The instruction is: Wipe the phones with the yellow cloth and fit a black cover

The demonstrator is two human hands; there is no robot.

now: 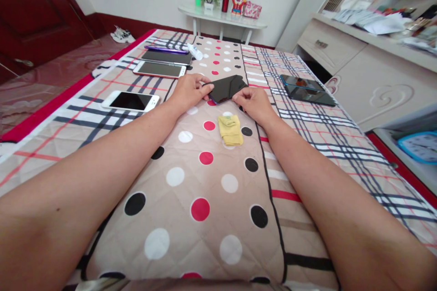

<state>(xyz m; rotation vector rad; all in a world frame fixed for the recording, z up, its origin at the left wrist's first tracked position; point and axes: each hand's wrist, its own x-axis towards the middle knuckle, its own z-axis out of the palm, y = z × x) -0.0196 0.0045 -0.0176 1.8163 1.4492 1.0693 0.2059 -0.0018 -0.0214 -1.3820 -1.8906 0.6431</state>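
A black phone [228, 88] lies tilted on the quilted, polka-dot bedspread [205, 191] in the middle of the bed. My left hand [189, 91] grips its near left edge with thumb and fingers. My right hand [254, 102] pinches its near right corner. A folded yellow cloth [231, 130] lies on the spread just in front of both hands, touching neither.
On the left lie a white phone [131, 101], a rose-gold phone [160, 69], a dark tablet [167, 57], a purple pen [165, 49] and a small white bottle [195, 52]. Two dark phones [306, 90] lie on the right. A white side table [221, 17] and cabinet [372, 77] stand beyond.
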